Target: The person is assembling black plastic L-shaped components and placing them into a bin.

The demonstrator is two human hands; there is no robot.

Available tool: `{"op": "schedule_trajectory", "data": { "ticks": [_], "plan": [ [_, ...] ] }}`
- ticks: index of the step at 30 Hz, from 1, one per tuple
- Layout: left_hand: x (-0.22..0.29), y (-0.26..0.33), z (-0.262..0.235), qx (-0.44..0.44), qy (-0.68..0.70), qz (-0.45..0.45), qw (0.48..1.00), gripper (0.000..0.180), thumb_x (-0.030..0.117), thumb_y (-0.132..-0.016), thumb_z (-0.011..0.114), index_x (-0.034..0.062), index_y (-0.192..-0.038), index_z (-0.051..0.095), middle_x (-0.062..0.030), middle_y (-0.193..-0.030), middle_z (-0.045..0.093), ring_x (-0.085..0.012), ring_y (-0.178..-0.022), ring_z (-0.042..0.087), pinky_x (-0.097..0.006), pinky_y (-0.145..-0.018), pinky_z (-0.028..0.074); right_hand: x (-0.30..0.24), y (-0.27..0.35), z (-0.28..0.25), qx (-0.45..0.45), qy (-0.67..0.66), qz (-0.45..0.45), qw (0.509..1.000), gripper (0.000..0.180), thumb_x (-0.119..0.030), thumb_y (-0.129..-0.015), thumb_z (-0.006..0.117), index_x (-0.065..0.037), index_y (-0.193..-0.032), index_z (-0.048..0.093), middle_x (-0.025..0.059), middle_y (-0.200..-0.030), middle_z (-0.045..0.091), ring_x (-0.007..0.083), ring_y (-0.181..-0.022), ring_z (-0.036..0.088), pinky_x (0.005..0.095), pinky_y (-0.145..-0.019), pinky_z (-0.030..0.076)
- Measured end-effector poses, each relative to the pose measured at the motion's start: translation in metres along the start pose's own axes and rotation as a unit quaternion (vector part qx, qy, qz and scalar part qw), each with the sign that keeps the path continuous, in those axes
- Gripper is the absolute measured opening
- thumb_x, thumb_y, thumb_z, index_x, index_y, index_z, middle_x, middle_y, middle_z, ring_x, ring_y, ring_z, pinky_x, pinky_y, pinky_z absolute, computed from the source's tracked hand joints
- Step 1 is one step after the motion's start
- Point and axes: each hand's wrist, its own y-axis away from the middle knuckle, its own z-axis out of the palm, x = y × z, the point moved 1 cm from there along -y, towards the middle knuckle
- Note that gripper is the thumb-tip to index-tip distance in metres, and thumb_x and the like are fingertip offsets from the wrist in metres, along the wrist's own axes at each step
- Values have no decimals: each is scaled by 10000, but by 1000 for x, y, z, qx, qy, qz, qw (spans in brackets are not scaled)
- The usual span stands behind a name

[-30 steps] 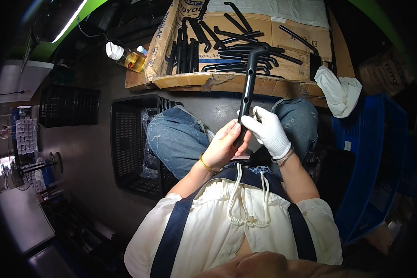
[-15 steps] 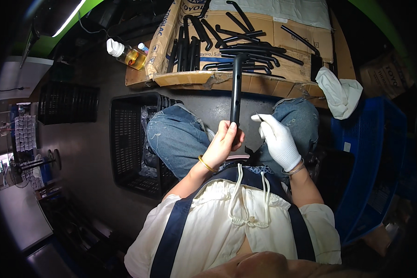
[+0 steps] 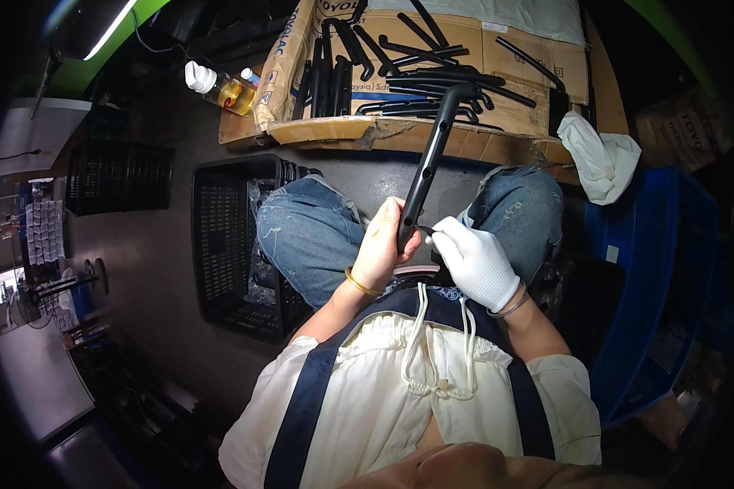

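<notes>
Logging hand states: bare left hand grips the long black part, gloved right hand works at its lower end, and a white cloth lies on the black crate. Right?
Not quite. The head view shows the white cloth at the right end of the cardboard tray, not on the black crate. The rest holds: bare left hand grips the long black part, gloved right hand at its lower end.

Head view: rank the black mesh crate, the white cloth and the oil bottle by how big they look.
1. black mesh crate
2. white cloth
3. oil bottle
The gaps are plain, though the fisheye shrinks things near the rim.
</notes>
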Motion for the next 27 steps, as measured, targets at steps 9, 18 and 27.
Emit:
{"op": "schedule_trajectory", "data": {
  "ticks": [9,18,27],
  "plan": [
    [2,2,6,27,-17,-17,999,440,471,-1058,295,102,-968,518,3,-584,492,-48,-439,366,-195,-414,257,-12,-10,1,-38,167,-85,982,153,-238,-943,541,-87,-934,565,111,-725,645,303,-633,668,407,-547,528],
    [1,1,3,15,13,-57,998,425,439,-1063,311,91,-960,532,1,-582,490,-51,-419,361,-198,-401,258,-15,-15,-6,-85,201,-86,972,145,-226,-915,551,-97,-958,603,99,-773,659,279,-665,680,400,-570,544],
    [0,5,4,13,45,-81,996,339,382,-1058,382,94,-1004,551,10,-652,496,-51,-438,351,-202,-408,239,-13,-17,-14,-161,269,-121,942,153,-230,-902,549,-98,-942,615,99,-780,663,293,-675,685,422,-600,554]
  ]
}}
